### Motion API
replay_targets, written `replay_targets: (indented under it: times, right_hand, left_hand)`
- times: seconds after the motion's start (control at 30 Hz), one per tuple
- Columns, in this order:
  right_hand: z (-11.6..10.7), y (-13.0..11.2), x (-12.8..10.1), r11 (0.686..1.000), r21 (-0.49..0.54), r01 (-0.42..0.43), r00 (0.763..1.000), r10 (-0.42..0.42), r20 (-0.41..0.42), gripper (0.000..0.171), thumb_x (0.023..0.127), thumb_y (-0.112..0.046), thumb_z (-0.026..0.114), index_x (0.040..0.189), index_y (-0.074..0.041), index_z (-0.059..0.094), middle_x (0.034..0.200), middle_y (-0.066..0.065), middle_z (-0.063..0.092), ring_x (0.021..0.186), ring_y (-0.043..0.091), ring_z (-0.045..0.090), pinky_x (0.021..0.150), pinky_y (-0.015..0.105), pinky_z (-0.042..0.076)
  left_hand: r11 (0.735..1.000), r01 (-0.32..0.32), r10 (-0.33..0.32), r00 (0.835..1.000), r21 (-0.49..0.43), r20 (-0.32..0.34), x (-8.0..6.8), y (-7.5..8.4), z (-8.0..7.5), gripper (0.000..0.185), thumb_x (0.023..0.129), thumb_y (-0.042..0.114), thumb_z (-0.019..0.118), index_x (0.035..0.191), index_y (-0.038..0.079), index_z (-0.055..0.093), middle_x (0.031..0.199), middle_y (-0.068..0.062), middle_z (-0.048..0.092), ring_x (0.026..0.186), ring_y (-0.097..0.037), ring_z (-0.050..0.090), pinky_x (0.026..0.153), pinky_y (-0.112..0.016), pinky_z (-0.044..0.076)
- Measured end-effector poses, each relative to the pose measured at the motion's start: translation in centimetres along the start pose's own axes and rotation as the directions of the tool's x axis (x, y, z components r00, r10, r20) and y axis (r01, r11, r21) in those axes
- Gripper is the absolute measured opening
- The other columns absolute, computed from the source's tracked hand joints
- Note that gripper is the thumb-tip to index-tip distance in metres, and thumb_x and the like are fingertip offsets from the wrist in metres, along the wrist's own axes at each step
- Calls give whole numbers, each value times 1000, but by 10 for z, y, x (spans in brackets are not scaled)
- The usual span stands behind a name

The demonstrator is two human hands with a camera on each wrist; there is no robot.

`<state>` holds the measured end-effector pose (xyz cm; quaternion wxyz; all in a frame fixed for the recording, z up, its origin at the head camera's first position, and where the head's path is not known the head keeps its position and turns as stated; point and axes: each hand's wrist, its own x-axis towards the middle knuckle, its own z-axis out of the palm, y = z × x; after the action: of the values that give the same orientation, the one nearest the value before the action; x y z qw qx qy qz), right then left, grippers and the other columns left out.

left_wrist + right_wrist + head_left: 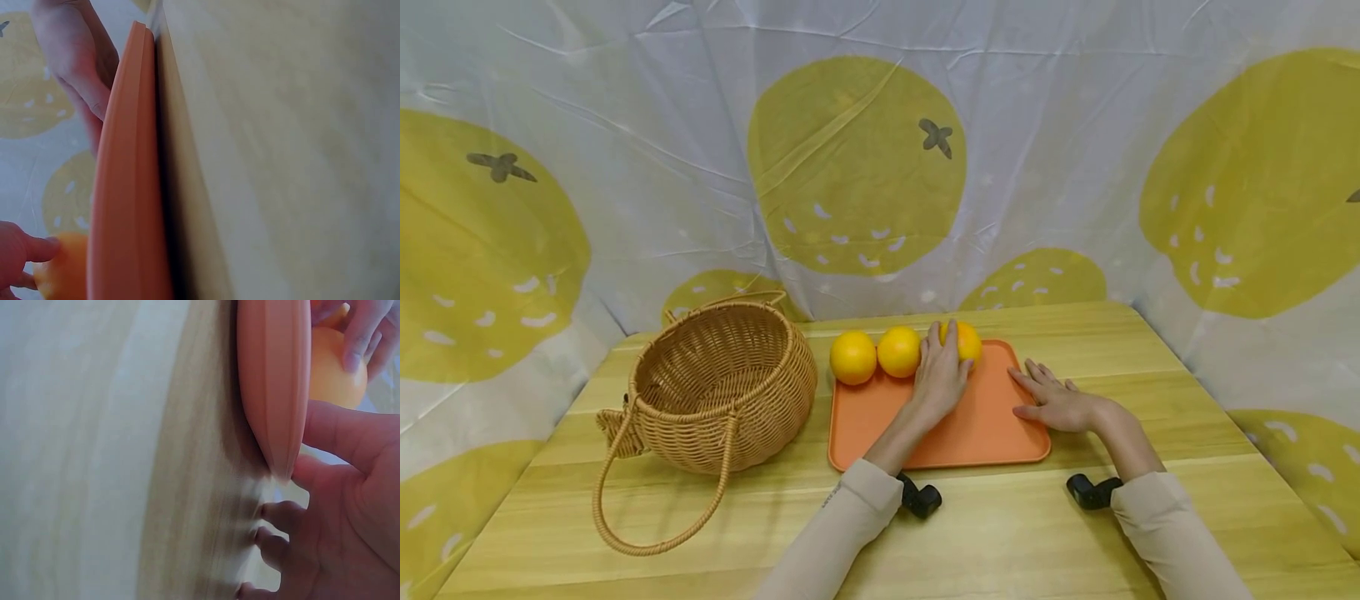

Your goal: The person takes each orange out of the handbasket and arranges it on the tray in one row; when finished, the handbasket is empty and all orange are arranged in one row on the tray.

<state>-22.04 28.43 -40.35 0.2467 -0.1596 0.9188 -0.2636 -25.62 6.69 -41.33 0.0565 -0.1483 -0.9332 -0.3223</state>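
- Three round orange fruits sit in a row along the far edge of a flat orange plastic tray (977, 433), which lies on a pale wooden table (1000, 542).
- From the tray's centre, the left-hand orange (853, 357) is at about 10 o'clock, the middle orange (898, 351) at about 11 o'clock, and the right-hand orange (967, 342) at 12 o'clock.
- The left hand (940, 375) reaches across the tray with its fingers curled over the right-hand orange, holding it from above; the left wrist view shows a fingertip against the fruit.
- The right hand (1056, 404) lies flat at the tray's 3 o'clock edge, fingers spread and relaxed, touching the rim and gripping nothing.
- A round woven wicker basket with a looped handle (722, 383) is tipped on its side at 9 o'clock from the tray, just beside it, its mouth facing up and towards the viewer.
- Risk, as a judgement: the grip covers only the top of the fruit, so it could slip and roll.
- A slipping orange may knock the middle one just beside it, sending both towards the table's far edge.
- The tilted basket looks unsteady and could rock if fruit drops against its rim.
- A crumpled backdrop cloth printed with large yellow fruit hangs behind the table.
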Motion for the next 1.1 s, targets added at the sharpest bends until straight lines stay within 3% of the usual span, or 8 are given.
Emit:
replay_targets:
  times: [0.73, 1.1]
  right_hand:
    - [-3, 3, 1, 1000, 15, 1, 1000, -1, -9, 80, 107, -38, 54, 165, -1, 13, 168, 34, -9, 155, 55, -12, 116, 78, -6]
    - [-4, 7, 2, 1000, 29, 9, 1000, -9, -18, 83, 106, -41, 55, 165, -1, 13, 168, 34, -10, 154, 55, -13, 115, 78, -8]
  left_hand:
    - [996, 38, -45, 995, 83, 93, 5, 7, -5, 69, 105, 16, 61, 164, 5, 27, 167, -25, 24, 150, -41, 36, 101, -49, 56]
    - [995, -11, 0, 993, 97, 118, 0, 15, -19, 66, 103, 16, 64, 160, 2, 33, 165, -24, 28, 147, -40, 41, 107, -48, 52]
